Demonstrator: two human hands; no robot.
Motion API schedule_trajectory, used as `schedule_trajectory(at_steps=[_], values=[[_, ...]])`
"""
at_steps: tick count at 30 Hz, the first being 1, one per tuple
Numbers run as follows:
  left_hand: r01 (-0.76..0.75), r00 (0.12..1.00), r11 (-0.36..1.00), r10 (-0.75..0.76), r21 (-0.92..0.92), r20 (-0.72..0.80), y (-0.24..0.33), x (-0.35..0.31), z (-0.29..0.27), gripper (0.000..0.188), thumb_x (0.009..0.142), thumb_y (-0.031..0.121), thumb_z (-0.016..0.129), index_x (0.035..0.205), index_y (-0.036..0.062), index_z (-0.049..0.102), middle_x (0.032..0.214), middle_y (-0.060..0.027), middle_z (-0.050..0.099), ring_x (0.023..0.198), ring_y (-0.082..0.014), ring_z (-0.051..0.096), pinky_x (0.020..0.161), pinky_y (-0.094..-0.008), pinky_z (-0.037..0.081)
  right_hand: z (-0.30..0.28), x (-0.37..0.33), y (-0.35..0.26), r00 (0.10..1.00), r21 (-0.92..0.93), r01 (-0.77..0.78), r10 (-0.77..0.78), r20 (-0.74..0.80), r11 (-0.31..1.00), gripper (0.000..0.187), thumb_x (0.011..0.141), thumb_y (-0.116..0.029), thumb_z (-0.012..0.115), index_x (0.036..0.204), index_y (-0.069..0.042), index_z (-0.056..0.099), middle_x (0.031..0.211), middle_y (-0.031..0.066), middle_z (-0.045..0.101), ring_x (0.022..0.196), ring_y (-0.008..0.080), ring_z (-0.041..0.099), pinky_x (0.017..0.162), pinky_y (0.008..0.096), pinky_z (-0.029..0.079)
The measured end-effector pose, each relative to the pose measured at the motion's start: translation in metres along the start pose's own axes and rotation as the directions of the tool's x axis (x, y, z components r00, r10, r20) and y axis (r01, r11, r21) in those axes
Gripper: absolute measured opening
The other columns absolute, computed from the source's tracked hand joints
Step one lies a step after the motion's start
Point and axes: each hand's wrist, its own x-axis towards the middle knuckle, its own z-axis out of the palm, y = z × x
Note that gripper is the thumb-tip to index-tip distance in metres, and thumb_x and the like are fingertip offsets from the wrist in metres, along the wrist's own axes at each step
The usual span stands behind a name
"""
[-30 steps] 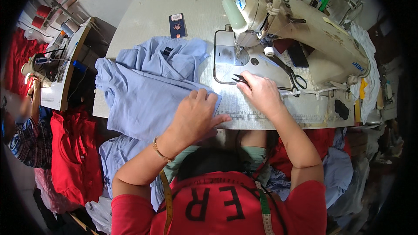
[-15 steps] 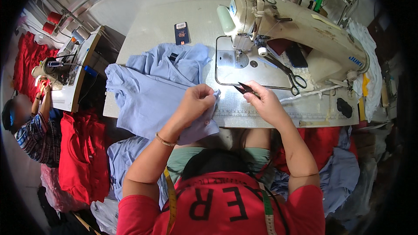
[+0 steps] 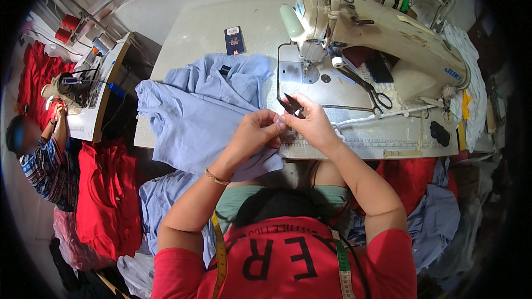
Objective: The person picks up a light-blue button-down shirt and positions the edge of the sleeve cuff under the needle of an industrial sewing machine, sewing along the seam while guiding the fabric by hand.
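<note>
Left hand (image 3: 256, 133) pinches an edge of the light-blue shirt (image 3: 194, 122) between closed fingertips, while the right hand (image 3: 309, 120), curled around black thread snips (image 3: 292, 105), meets it there. The shirt lies on the desk (image 3: 185, 30), left of the sewing machine (image 3: 382, 33), overhanging the front edge.

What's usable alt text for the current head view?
A person's left hand appears to pinch the edge of a light-blue garment on a sewing table, close to the right hand, which holds black thread snips. An industrial sewing machine stands at right; at far left, a co-worker is at another sewing machine.
</note>
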Motion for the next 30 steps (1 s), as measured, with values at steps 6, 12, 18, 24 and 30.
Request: schedule_trajectory(at_steps=[6,12,18,24,30], values=[[0.015,0.997,0.963,-0.036,-0.270,-0.071,-0.010,0.003,-0.007,0.014,0.090,0.015,0.059,0.095,0.0018,0.059,0.078,-0.0043,0.062,0.066,-0.0118,0.062,0.065,-0.0244,0.054,-0.023,-0.016,-0.018,1.000,-0.051,0.002,-0.002,-0.012,0.999,0.025,0.090,-0.012,0.053,0.112,-0.001,0.051,0.088,0.0006,0.054,0.076,0.0070,0.051,0.072,0.0226,0.043],[-0.048,0.995,0.849,-0.005,-0.526,-0.098,-0.008,0.012,0.005,0.012,0.089,0.016,0.060,0.092,0.0044,0.060,0.081,-0.0064,0.064,0.073,-0.0141,0.064,0.068,-0.0260,0.055,-0.028,-0.035,-0.005,0.983,0.079,-0.165,0.157,0.096,0.983,0.023,0.089,-0.016,0.058,0.107,-0.002,0.055,0.078,-0.0008,0.055,0.067,0.0057,0.050,0.059,0.0205,0.042],[-0.110,0.994,0.793,0.076,-0.599,-0.083,-0.013,0.021,0.014,0.011,0.089,0.014,0.060,0.094,0.0047,0.060,0.082,-0.0057,0.064,0.074,-0.0132,0.063,0.072,-0.0262,0.054,-0.028,-0.025,-0.016,0.935,0.173,-0.332,0.300,0.187,0.927,0.025,0.088,-0.023,0.061,0.102,-0.003,0.056,0.068,-0.0010,0.052,0.052,0.0043,0.045,0.045,0.0187,0.034],[-0.123,0.991,0.776,0.067,-0.619,-0.113,-0.013,0.020,0.013,0.011,0.088,0.013,0.059,0.095,0.0041,0.061,0.080,-0.0042,0.063,0.070,-0.0114,0.061,0.067,-0.0240,0.052,-0.027,-0.019,-0.016,0.901,0.230,-0.393,0.323,0.291,0.890,0.023,0.088,-0.027,0.060,0.095,-0.006,0.056,0.060,-0.0022,0.048,0.046,0.0041,0.041,0.044,0.0185,0.031],[-0.156,0.987,0.757,0.095,-0.634,-0.129,-0.015,0.021,0.014,0.011,0.088,0.013,0.061,0.094,0.0036,0.062,0.077,-0.0020,0.062,0.067,-0.0096,0.058,0.066,-0.0223,0.049,-0.028,-0.021,-0.011,0.885,0.253,-0.431,0.351,0.307,0.866,0.022,0.089,-0.029,0.058,0.090,-0.007,0.055,0.059,-0.0021,0.048,0.045,0.0046,0.040,0.043,0.0190,0.030]])
